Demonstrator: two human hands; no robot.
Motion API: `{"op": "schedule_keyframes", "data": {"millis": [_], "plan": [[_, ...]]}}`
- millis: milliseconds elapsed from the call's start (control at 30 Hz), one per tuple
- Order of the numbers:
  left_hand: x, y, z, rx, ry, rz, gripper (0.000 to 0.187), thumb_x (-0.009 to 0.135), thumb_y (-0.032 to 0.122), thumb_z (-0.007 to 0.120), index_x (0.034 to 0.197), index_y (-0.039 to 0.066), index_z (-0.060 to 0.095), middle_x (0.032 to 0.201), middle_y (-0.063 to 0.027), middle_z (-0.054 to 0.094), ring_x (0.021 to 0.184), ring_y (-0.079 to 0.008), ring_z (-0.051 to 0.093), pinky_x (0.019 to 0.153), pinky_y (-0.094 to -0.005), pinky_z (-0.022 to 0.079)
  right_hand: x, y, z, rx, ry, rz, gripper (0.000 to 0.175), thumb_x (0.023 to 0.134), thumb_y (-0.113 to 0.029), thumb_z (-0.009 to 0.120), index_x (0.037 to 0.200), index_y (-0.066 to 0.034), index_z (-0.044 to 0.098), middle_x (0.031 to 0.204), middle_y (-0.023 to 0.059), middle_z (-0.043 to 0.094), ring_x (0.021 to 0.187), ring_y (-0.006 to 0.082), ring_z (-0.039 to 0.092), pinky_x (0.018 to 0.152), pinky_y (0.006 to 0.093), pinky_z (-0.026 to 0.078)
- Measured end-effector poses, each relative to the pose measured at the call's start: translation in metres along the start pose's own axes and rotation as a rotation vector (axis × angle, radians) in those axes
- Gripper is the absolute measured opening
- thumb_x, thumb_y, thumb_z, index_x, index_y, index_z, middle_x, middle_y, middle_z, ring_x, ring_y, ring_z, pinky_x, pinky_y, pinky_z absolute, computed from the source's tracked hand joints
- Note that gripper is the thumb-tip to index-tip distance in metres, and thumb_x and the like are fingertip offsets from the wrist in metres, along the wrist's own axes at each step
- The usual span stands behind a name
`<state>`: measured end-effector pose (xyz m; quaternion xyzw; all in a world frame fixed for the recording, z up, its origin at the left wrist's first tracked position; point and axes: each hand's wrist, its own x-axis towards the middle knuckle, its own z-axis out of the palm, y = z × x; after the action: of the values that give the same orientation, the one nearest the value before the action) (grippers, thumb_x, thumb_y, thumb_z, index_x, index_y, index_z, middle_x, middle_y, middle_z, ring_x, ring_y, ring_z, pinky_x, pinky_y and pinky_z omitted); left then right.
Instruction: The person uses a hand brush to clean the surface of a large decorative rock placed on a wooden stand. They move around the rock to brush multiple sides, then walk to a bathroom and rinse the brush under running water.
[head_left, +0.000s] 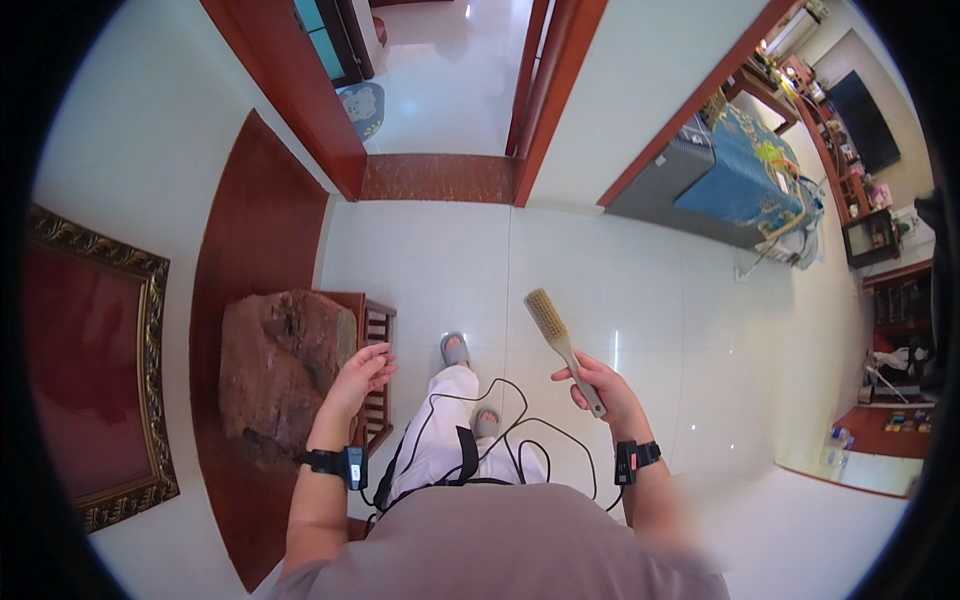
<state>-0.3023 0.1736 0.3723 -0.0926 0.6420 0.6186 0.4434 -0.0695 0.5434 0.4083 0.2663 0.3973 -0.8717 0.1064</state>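
My right hand grips the handle of a scrub brush, whose beige bristles face up and point ahead over the floor. Its handle end, with a small hole, shows beside my palm. My left hand holds nothing; its fingers are slightly bent and a little apart. Below and left of that hand is a large reddish-brown stone block on a wooden stand, and whether the hand touches it is not plain. Both wrists wear black strapped devices with cables.
Ahead, a doorway with a brown stone threshold opens between red-brown wooden frames. A gilt-framed picture hangs on the left wall. A piece of furniture under a blue patterned cloth stands at right. Loose black cables hang before my legs.
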Motion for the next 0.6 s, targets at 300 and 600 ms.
{"op": "schedule_keyframes", "data": {"millis": [300, 600], "plan": [[0.164, 0.136, -0.049, -0.138, 0.109, 0.054, 0.035, 0.097, 0.015, 0.052, 0.131, 0.005, 0.052, 0.117, -0.0088, 0.062, 0.102, -0.0176, 0.064, 0.085, -0.0268, 0.053, 0.131, -0.14, -0.012, -0.128, 0.188, -0.017, 0.049, 0.098, -0.013, 0.041, 0.144, 0.0024, 0.033, 0.112, 0.0174, 0.066, 0.061, 0.0107, 0.057, 0.057, 0.0225, 0.049], [0.299, 0.304, -0.06, -0.149, 0.123, 0.066, 0.034, 0.098, 0.015, 0.051, 0.13, 0.004, 0.052, 0.119, -0.0091, 0.061, 0.1, -0.0164, 0.064, 0.084, -0.0246, 0.053, 0.339, -0.339, 0.049, -0.301, -0.033, -0.109, 0.049, 0.098, -0.016, 0.045, 0.144, -0.0003, 0.037, 0.111, 0.0148, 0.067, 0.062, 0.009, 0.058, 0.06, 0.0211, 0.049]]}}
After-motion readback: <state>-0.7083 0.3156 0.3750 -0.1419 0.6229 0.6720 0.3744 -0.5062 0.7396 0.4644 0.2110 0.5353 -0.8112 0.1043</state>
